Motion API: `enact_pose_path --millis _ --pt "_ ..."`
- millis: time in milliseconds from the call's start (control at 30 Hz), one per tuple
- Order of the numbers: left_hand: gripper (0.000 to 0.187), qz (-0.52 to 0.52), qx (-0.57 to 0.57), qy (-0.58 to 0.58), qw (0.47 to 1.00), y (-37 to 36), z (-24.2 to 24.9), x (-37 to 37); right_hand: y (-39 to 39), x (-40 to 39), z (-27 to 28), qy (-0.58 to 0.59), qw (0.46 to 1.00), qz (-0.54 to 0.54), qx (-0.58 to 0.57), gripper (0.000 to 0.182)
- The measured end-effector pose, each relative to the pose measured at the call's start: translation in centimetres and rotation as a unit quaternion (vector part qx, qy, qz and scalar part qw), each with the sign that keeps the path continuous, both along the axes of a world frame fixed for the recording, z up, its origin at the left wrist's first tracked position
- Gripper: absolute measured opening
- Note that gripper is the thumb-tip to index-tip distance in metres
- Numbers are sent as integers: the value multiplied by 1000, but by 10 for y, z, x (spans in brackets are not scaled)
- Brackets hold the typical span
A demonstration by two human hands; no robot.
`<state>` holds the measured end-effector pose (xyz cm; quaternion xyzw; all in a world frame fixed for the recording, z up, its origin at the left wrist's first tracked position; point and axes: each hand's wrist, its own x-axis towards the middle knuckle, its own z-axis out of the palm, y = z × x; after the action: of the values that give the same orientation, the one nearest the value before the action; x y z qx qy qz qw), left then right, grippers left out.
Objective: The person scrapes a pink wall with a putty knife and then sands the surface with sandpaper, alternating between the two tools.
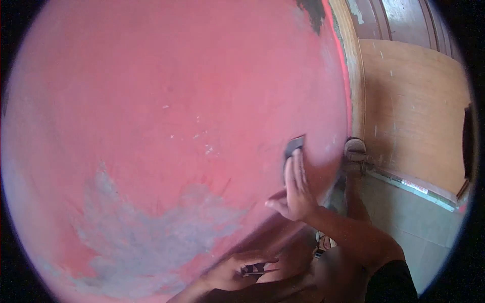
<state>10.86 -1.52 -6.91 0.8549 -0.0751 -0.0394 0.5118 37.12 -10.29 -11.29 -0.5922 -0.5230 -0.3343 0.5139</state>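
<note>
My right hand [297, 194] lies with its fingers stretched together over a dark grey folded piece of sandpaper [294, 146], pressing it to a large pink surface [242, 91]. Grey, smeared patches [151, 235] mark the lower part of this surface, with small white flecks above them. Low in the view, my left hand [240, 271] is beside the surface's lower edge, its fingers curled around something small and dark. What that thing is, I cannot make out.
On the right, a curved wooden panel [411, 111] leans by the pink surface's edge. Grey floor tiles [417, 237] lie below it. A sandalled foot [355, 150] is close to the edge. Brown paneling [409, 20] stands at the upper right.
</note>
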Motion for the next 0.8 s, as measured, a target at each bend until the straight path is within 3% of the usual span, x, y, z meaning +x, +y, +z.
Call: enact_pose_path --millis 33,167,233,300,367,433,500,567,633,733,767,800 --pt "57 7 2 10 1000 -1 2 -1 -3 -5 6 102 993 -12 49 82" --pt "53 -6 14 4 1000 2 2 11 -14 -52 15 -42 994 78 -71 86" --pt "53 1 17 -35 999 -9 4 18 -9 -48 8 -159 958 168 -170 90" --pt "53 -3 19 -37 999 -10 5 14 -13 -7 1 -206 968 8 -146 92" --pt "54 -16 19 -24 999 -4 3 6 -7 10 -1 -115 985 -85 -95 91" --pt "55 -21 19 -46 999 -2 5 4 -5 7 -1 122 986 -114 -24 88" --pt "56 -26 44 -78 996 -1 4 11 -7 -28 5 88 996 -21 0 85" --pt "56 -31 96 -98 990 4 -1 17 -13 -44 9 7 997 64 -53 84" --pt "55 -19 76 -108 991 -7 7 22 -15 -47 8 -123 965 147 -179 85" --pt "54 -8 33 -45 998 -8 7 11 -24 6 21 -161 956 -33 -244 89" --pt "54 -6 14 -15 1000 -6 5 6 -20 17 3 -19 975 -94 -202 90" --pt "54 1 11 -14 1000 -5 6 3 -14 11 -1 34 988 -78 -130 90"
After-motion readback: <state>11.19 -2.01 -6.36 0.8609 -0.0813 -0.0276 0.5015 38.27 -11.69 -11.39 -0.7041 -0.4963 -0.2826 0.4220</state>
